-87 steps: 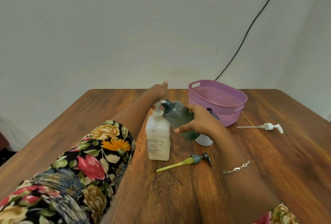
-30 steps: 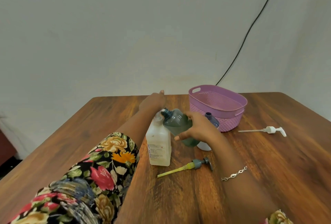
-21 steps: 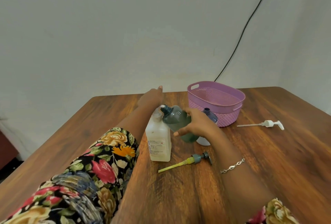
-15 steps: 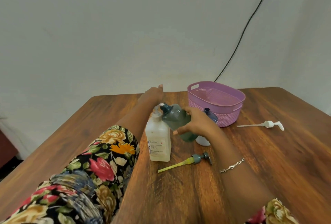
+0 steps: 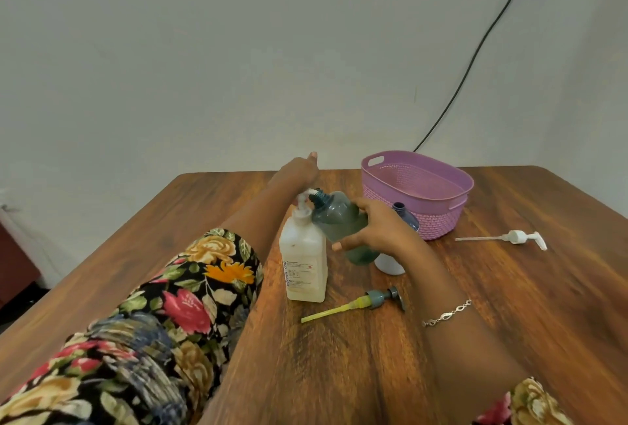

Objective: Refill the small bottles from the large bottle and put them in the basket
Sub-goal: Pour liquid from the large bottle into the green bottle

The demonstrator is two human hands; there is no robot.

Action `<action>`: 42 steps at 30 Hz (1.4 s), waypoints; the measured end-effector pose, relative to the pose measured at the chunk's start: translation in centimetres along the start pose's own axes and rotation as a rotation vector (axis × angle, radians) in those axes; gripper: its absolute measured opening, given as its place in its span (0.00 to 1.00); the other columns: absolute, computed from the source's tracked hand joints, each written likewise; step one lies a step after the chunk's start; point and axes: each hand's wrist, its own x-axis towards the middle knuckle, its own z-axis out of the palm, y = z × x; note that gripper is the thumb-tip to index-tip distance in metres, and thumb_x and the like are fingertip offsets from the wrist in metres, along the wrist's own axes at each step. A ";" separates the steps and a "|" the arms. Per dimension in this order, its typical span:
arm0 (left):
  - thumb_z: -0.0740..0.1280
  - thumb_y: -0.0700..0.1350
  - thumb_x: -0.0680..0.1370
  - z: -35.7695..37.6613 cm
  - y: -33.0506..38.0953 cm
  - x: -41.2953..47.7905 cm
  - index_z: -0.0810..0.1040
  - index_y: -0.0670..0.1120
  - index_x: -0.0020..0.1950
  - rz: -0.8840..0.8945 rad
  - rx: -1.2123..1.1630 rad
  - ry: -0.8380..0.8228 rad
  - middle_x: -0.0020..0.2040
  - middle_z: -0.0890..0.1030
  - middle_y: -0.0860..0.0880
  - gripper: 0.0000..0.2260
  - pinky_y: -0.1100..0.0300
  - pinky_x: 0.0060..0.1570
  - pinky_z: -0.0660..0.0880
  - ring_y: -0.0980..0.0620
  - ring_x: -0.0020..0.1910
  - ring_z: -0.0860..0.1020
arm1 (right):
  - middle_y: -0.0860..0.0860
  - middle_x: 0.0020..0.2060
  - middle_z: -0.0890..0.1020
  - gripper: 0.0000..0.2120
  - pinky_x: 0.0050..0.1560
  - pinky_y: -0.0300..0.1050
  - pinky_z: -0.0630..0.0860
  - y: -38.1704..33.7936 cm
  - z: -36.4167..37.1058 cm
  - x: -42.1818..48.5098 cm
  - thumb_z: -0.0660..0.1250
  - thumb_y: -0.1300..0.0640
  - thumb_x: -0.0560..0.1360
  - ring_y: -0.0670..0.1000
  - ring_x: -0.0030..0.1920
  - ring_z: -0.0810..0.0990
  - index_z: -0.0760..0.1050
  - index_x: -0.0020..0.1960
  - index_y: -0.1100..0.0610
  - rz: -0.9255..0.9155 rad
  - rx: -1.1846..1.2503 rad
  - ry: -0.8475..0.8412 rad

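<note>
Where a yellow-tubed grey pump (image 5: 353, 304) lies nearest on the wooden table (image 5: 509, 329), a large white plastic pump bottle (image 5: 303, 265) is stood just beyond; a small green-tinted bottle (image 5: 338, 219) is gripped, tilted, by the right hand (image 5: 379, 229) at its spout; whether the left hand (image 5: 299, 173) atop grips cannot be told; a purple plastic basket (image 5: 438, 220) is set far right.
</note>
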 end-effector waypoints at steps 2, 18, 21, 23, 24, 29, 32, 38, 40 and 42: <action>0.44 0.49 0.84 -0.1 0.0 -0.3 0.56 0.38 0.74 -0.009 -0.022 -0.011 0.72 0.63 0.37 0.22 0.51 0.64 0.65 0.39 0.68 0.66 | 0.53 0.66 0.70 0.40 0.62 0.50 0.72 0.1 0.2 0.2 0.77 0.55 0.64 0.54 0.64 0.70 0.62 0.71 0.56 -0.001 0.005 -0.010; 0.42 0.55 0.82 0.3 -0.6 0.8 0.62 0.37 0.71 0.041 0.033 -0.006 0.71 0.65 0.38 0.28 0.51 0.67 0.61 0.42 0.70 0.64 | 0.53 0.67 0.70 0.42 0.63 0.49 0.70 0.5 0.1 0.4 0.78 0.56 0.64 0.54 0.65 0.69 0.62 0.72 0.56 0.005 0.024 -0.003; 0.42 0.55 0.82 1.0 -1.3 1.0 0.68 0.38 0.67 0.031 0.119 0.020 0.65 0.73 0.39 0.27 0.54 0.57 0.66 0.44 0.61 0.72 | 0.53 0.66 0.70 0.40 0.61 0.48 0.71 0.5 0.3 0.4 0.77 0.56 0.64 0.54 0.65 0.70 0.63 0.72 0.56 0.001 -0.007 -0.004; 0.42 0.55 0.82 1.3 -1.7 1.0 0.72 0.38 0.62 0.034 0.157 0.034 0.55 0.78 0.41 0.28 0.56 0.50 0.66 0.47 0.49 0.73 | 0.53 0.66 0.71 0.40 0.62 0.48 0.71 0.5 0.3 0.4 0.77 0.56 0.64 0.54 0.64 0.70 0.63 0.71 0.56 -0.001 -0.022 0.004; 0.42 0.56 0.82 1.4 -1.8 1.1 0.73 0.38 0.59 0.039 0.163 0.045 0.48 0.79 0.43 0.28 0.56 0.48 0.66 0.48 0.45 0.72 | 0.53 0.65 0.71 0.40 0.62 0.48 0.71 0.4 0.3 0.4 0.77 0.56 0.64 0.54 0.64 0.70 0.63 0.71 0.56 -0.003 -0.030 0.009; 0.42 0.53 0.83 1.0 -1.5 1.1 0.70 0.39 0.66 0.065 0.133 0.047 0.59 0.76 0.40 0.26 0.52 0.57 0.68 0.43 0.58 0.74 | 0.53 0.65 0.71 0.41 0.63 0.50 0.72 0.3 0.2 0.2 0.78 0.56 0.63 0.54 0.64 0.70 0.63 0.72 0.56 0.009 0.000 0.007; 0.42 0.55 0.82 0.2 -0.9 1.3 0.66 0.36 0.68 0.072 0.101 0.026 0.67 0.70 0.38 0.28 0.52 0.63 0.65 0.42 0.66 0.69 | 0.53 0.66 0.71 0.41 0.62 0.49 0.71 0.2 0.3 0.4 0.78 0.55 0.64 0.54 0.65 0.70 0.63 0.71 0.56 0.010 0.027 -0.005; 0.42 0.55 0.82 0.8 -2.0 2.1 0.70 0.37 0.65 0.042 0.122 0.024 0.63 0.74 0.38 0.28 0.52 0.59 0.67 0.43 0.61 0.73 | 0.53 0.67 0.70 0.41 0.64 0.51 0.71 0.0 0.7 1.0 0.78 0.56 0.64 0.55 0.65 0.69 0.62 0.72 0.56 0.016 0.017 -0.015; 0.42 0.56 0.82 1.1 -2.5 2.3 0.72 0.37 0.62 0.033 0.131 0.017 0.56 0.77 0.40 0.29 0.53 0.55 0.69 0.45 0.52 0.75 | 0.53 0.66 0.70 0.40 0.62 0.49 0.71 -0.2 0.5 1.0 0.77 0.57 0.64 0.54 0.65 0.70 0.62 0.72 0.57 0.001 -0.030 -0.013; 0.42 0.56 0.82 1.3 -2.6 2.3 0.73 0.37 0.61 0.030 0.126 0.011 0.48 0.77 0.42 0.29 0.53 0.54 0.70 0.47 0.46 0.74 | 0.53 0.66 0.71 0.39 0.62 0.48 0.71 -0.3 0.3 0.9 0.77 0.57 0.64 0.54 0.64 0.70 0.63 0.71 0.58 -0.019 -0.078 -0.001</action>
